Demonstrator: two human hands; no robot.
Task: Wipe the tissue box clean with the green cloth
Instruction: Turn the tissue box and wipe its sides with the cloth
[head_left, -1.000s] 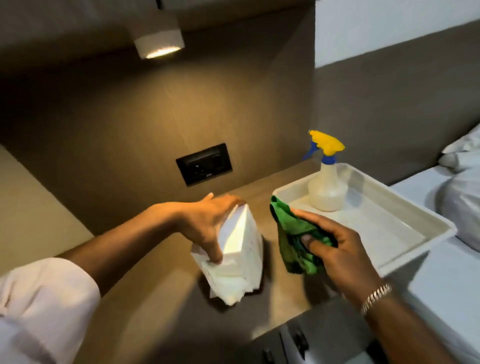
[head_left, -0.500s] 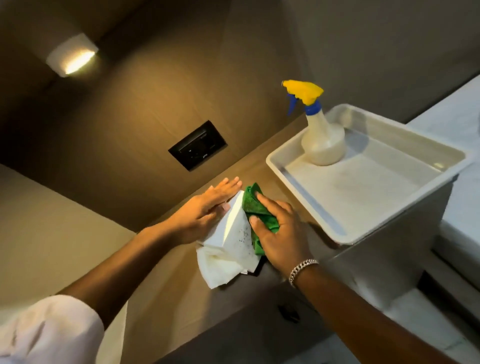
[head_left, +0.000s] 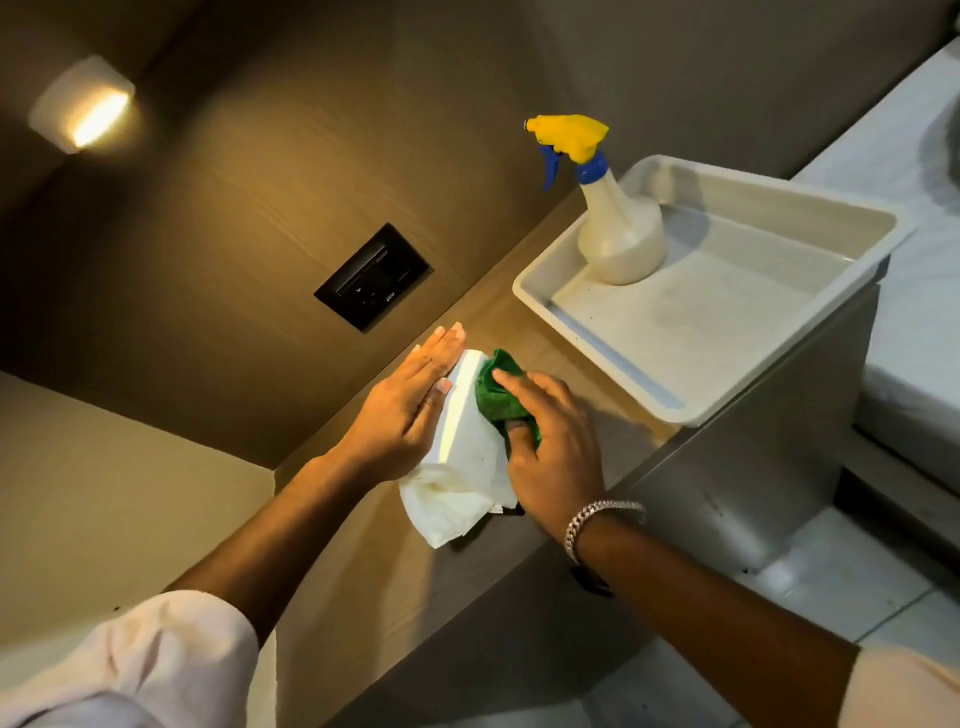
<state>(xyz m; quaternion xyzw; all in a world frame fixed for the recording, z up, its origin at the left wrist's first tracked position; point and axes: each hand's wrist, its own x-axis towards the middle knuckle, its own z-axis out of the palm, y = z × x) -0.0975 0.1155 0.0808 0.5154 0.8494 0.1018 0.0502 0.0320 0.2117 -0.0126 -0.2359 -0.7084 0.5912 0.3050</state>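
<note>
Here the left hand (head_left: 410, 410) lies flat and open against the tissue box (head_left: 465, 441) on the desk (head_left: 363, 545), bracing it, so the right hand (head_left: 550, 447), its grip closed around the green cloth (head_left: 496, 392), can rub the box's side.

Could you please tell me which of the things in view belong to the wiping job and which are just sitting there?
Part of the job:
tissue box, steadied by the left hand
green cloth, pressed on it by the right hand

Just lying about:
spray bottle, standing in the white tray
wall socket
wall lamp
</note>
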